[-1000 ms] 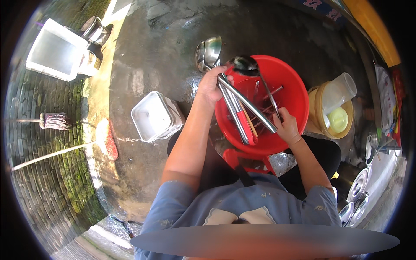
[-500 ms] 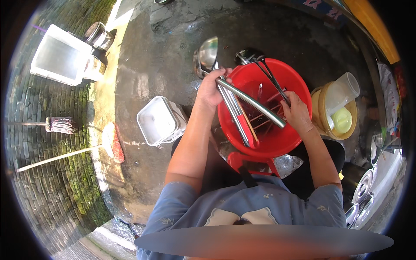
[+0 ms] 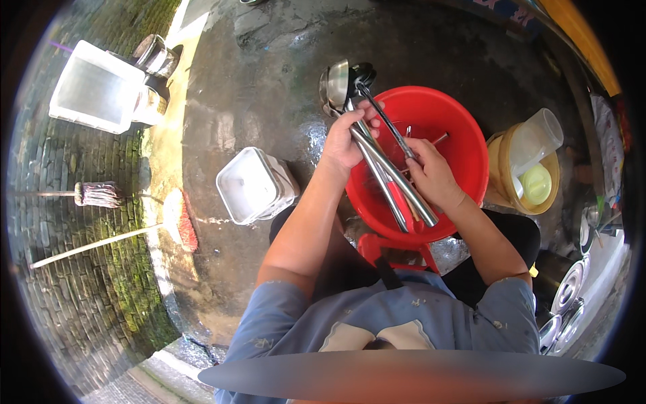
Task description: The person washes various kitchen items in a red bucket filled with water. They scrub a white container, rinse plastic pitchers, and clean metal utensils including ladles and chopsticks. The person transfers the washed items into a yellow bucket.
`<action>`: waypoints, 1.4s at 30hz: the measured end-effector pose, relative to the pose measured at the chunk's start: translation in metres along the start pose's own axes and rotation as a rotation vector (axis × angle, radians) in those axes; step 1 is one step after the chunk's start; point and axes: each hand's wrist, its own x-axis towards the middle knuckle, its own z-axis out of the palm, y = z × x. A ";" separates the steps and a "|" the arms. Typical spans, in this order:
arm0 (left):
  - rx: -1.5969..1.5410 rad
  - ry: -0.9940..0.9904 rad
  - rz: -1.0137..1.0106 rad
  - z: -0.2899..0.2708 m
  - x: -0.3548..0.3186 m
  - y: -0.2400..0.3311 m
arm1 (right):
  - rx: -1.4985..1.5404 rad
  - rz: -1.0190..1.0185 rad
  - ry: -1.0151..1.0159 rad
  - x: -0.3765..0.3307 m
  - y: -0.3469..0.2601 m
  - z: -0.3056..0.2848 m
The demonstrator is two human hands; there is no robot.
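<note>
My left hand (image 3: 344, 141) is closed around a bundle of steel ladles (image 3: 336, 84), their bowls pointing up and away and their long handles slanting over the red basin (image 3: 469, 124). A red-handled utensil (image 3: 398, 197) is gripped in the same bundle. My right hand (image 3: 434, 174) holds the handle of a black ladle (image 3: 389, 122). Its dark head lies against the steel bowls, and its handle crosses just above my left fingers. Inside the basin, several thin utensils are partly hidden by the handles and my hands.
A white square bucket (image 3: 252, 185) stands left of the basin, a tan bucket (image 3: 494, 172) with plastic containers to its right. Close in front of me is a red stool (image 3: 377, 250). A broom (image 3: 178, 219) and a mop (image 3: 97, 194) lie far left. The concrete floor looks wet.
My right hand has moved left, bringing the black ladle from over the basin's far side to the bundle. My left hand and the steel ladles have shifted slightly right.
</note>
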 end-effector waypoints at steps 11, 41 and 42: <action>-0.119 -0.280 0.014 -0.011 -0.013 0.024 | -0.108 -0.127 -0.007 -0.010 -0.045 -0.002; -0.555 0.351 0.286 -0.043 0.002 0.078 | -0.439 0.209 -0.075 -0.071 0.096 -0.032; -0.483 0.385 0.318 -0.045 0.002 0.081 | -0.546 0.259 -0.124 -0.080 0.108 -0.029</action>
